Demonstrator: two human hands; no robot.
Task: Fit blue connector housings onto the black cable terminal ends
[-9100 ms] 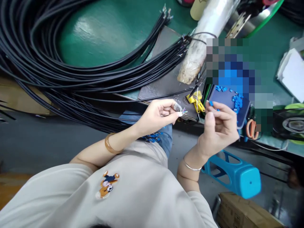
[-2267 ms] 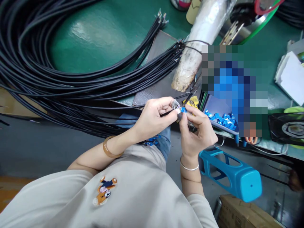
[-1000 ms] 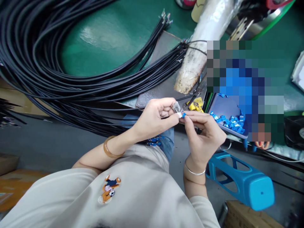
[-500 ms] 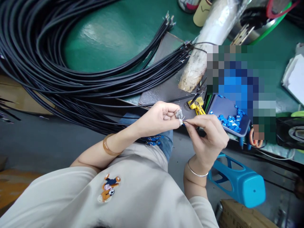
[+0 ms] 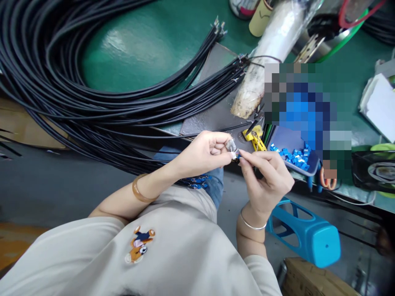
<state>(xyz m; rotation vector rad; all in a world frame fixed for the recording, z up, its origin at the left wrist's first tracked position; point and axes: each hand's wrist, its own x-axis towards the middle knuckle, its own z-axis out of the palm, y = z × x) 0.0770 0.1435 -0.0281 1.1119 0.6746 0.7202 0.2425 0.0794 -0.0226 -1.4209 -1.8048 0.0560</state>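
Note:
My left hand is closed, thumb and index finger pinching a small white-and-blue connector. A grey wrap covers the tip of one of its fingers. From the other side, my right hand pinches the same connector between thumb and index finger. Fine detail at the fingertips is too small to make out. Below my left forearm, several blue connectors lie on the ends of black cables near my lap. Just beyond my hands, yellow-handled cutters rest at the bench edge.
Thick bundles of black cable sweep over the green bench. A plastic-wrapped roll lies across it. Right of my hands sits a tray of blue connectors, with orange-handled scissors nearby. A blue stool stands below.
My right fingertips have shifted slightly on the connector, and more of its blue part shows now. My left hand stays nearly still. The whole view has shifted a little.

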